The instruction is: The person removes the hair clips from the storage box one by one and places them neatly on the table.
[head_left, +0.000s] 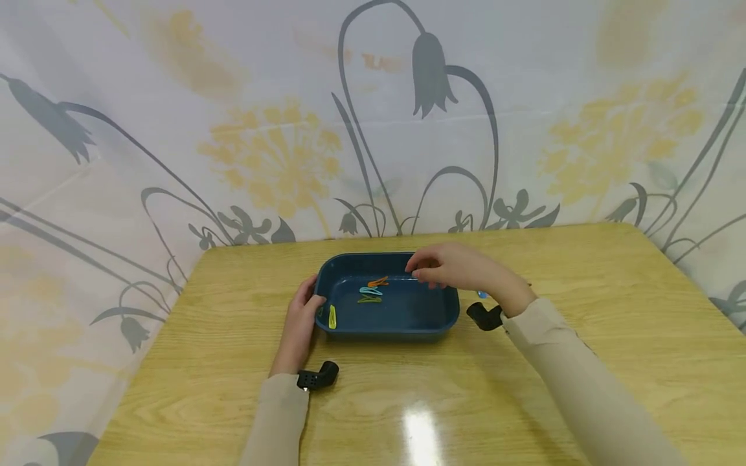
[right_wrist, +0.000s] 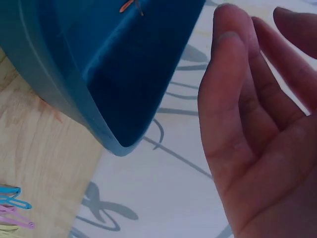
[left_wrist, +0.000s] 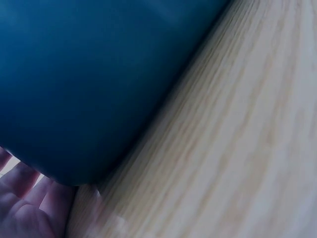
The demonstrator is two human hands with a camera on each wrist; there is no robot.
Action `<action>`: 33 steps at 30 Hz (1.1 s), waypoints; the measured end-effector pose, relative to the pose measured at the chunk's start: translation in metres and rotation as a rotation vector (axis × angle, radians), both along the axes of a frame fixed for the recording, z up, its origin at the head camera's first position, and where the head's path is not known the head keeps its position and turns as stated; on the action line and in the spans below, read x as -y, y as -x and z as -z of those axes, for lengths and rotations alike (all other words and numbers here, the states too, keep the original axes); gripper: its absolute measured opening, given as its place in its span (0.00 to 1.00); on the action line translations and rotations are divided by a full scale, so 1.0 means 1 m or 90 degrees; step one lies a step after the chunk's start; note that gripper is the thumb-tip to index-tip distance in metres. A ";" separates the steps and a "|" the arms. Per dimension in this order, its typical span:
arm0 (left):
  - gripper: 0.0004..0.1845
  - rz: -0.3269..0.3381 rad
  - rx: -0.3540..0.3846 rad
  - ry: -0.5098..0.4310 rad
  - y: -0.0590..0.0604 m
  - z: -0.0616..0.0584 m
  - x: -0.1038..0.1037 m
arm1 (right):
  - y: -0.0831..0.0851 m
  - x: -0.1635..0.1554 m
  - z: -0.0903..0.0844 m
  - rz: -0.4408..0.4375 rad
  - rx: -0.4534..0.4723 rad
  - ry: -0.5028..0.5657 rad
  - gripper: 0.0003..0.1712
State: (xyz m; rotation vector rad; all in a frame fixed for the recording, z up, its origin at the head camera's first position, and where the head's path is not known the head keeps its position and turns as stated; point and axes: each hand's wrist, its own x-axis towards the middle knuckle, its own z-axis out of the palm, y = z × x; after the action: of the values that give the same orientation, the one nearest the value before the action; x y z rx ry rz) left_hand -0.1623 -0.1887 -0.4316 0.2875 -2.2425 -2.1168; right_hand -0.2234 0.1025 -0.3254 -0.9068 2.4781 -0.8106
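A dark blue rectangular tray (head_left: 402, 317) sits on the table. My left hand (head_left: 302, 314) grips its left end, thumb over the rim and fingers along the outer wall. Inside lie an orange hair clip (head_left: 378, 282), a light blue hair clip (head_left: 370, 291) and an olive hair clip (head_left: 370, 299), close together. A yellow hair clip (head_left: 333, 317) is near the front left corner. Over the tray's right end hovers my right hand (head_left: 454, 266), fingers loosely bent. In the right wrist view nothing shows between its thumb (right_wrist: 225, 79) and fingertips.
To the right of the tray, a blue clip (right_wrist: 15, 202), a pink clip (right_wrist: 17, 218) and a yellowish clip (right_wrist: 9, 229) lie on the wooden table (head_left: 221, 388). My right forearm partly hides them in the head view. A flower-patterned cloth (head_left: 280, 77) hangs behind the table.
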 end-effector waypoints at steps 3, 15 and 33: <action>0.25 -0.002 0.002 0.001 0.000 0.000 0.000 | 0.003 0.008 -0.001 -0.028 0.017 -0.017 0.15; 0.26 -0.009 -0.005 0.009 0.001 0.000 0.001 | 0.019 0.037 -0.001 -0.119 0.086 -0.040 0.18; 0.25 -0.010 -0.001 0.014 0.002 0.001 0.000 | 0.032 0.088 0.020 -0.210 0.090 -0.058 0.21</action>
State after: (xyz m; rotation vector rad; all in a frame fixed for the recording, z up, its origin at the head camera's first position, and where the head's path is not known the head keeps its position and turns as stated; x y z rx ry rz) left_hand -0.1642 -0.1889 -0.4326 0.3025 -2.2529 -2.0831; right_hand -0.2553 0.0147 -0.3451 -1.1433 2.1478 -0.6200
